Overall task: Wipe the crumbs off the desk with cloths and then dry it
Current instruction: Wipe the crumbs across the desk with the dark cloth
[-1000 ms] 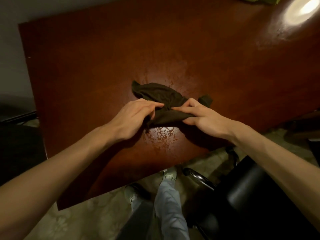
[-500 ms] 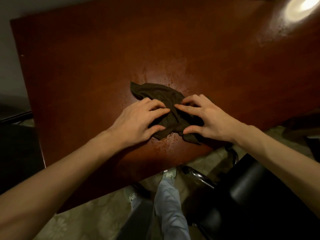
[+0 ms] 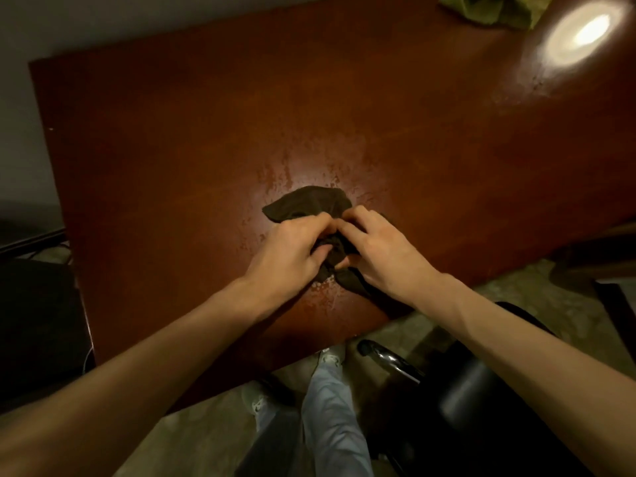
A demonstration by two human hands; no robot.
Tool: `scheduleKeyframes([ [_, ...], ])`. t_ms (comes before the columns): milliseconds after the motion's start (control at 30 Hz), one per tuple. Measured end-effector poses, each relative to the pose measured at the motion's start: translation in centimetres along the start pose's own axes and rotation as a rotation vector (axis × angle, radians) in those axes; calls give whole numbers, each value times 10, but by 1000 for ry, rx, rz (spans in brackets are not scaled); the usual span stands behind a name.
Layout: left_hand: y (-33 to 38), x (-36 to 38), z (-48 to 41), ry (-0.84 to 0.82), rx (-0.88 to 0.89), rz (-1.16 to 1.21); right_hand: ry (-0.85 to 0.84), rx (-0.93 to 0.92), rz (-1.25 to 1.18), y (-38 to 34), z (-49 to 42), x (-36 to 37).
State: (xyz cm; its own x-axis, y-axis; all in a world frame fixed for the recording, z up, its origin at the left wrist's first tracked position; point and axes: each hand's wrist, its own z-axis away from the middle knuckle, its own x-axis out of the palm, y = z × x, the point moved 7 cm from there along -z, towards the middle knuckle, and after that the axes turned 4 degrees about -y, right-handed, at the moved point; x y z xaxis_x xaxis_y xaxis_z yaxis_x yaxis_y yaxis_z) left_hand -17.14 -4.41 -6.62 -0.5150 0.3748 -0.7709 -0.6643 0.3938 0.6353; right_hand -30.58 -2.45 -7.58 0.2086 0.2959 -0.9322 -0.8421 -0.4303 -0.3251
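A dark brown cloth (image 3: 311, 202) lies bunched on the reddish-brown wooden desk (image 3: 213, 132), close to its near edge. My left hand (image 3: 292, 251) grips the cloth's left side with curled fingers. My right hand (image 3: 377, 249) grips its right side, fingertips meeting those of the left hand over the cloth. Part of the cloth trails toward the desk edge under my right wrist. Wet speckles or crumbs (image 3: 323, 287) dot the desk around and below the cloth.
A green cloth (image 3: 488, 8) lies at the desk's far right edge, beside a bright lamp reflection (image 3: 581, 32). A black chair (image 3: 481, 401) with a chrome armrest stands below right of the desk. My legs and shoes (image 3: 330, 401) show below the near edge.
Both hands went from resting flat-fingered on the spread cloth to curling round it, drawing it into a tighter bunch between them.
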Motion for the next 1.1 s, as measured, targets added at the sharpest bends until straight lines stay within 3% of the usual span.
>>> scheduleKeyframes([
  [267, -17, 2, 5, 16, -336, 528, -90, 40, 112, -12, -9, 10],
  [400, -26, -15, 7, 122, -401, 544, -57, -17, 111, -20, -15, 17],
  [500, -25, -34, 8, 177, -308, 517, -64, -25, 75, -22, -19, 15],
  [600, -27, -42, 2, 17, -187, 421, -94, 59, -174, -13, -25, 5],
  [700, -35, -44, -4, -109, -202, 441, -27, 260, -499, 14, -37, -19],
  [933, -16, -44, -37, -139, -225, 755, 125, 485, -1290, 38, -57, -67],
  [1033, -7, -39, -55, -112, -193, 694, 219, 469, -1517, 37, -68, -72],
  [1100, -7, -42, -65, -34, -155, 592, 334, 507, -1509, 45, -71, -71],
])
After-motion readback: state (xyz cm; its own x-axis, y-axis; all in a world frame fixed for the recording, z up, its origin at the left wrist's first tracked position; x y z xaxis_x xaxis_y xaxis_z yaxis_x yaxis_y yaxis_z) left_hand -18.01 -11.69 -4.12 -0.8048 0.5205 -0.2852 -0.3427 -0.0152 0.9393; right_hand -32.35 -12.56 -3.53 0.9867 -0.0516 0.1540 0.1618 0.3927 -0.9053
